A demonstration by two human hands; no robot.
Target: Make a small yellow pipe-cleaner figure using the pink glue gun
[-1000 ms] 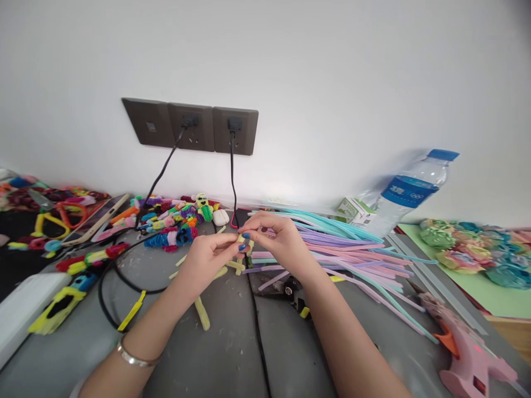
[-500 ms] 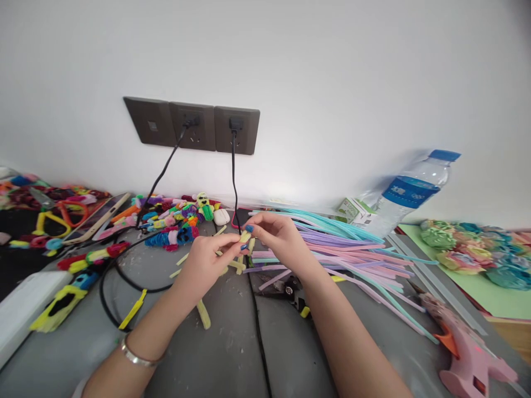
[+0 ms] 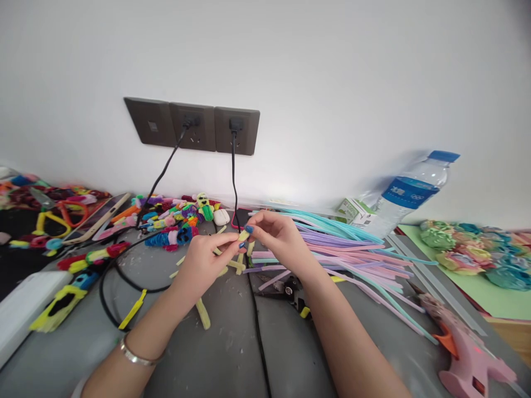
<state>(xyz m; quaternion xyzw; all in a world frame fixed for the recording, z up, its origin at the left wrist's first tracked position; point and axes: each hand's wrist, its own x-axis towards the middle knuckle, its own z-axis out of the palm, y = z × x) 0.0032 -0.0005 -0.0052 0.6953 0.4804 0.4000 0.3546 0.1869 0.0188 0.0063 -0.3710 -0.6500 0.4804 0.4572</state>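
Observation:
Both hands meet above the grey table (image 3: 215,365). Between their fingertips is a short piece of pale yellow pipe cleaner (image 3: 243,236). My left hand (image 3: 209,257) pinches it from the left, thumb against forefinger. From the right, my right hand (image 3: 280,237) pinches the same piece, its blue-painted thumbnail showing. Under and around the hands lie several cut yellow pipe cleaner pieces (image 3: 203,314), partly hidden by the left hand. Just below the right wrist are black-handled pliers or cutters (image 3: 292,290); the arm covers part of them.
Long pastel pipe cleaners (image 3: 352,249) spread to the right. A pink glue gun (image 3: 468,354) lies at front right, near a tilted water bottle (image 3: 410,190). Black cables (image 3: 255,315) cross the table. Colourful pipe cleaner figures (image 3: 172,236), a phone (image 3: 97,217) and scissors (image 3: 52,221) are at left.
Hands and arms stay almost in place. The yellow piece between the fingertips has shifted very slightly; nothing else visibly moves.

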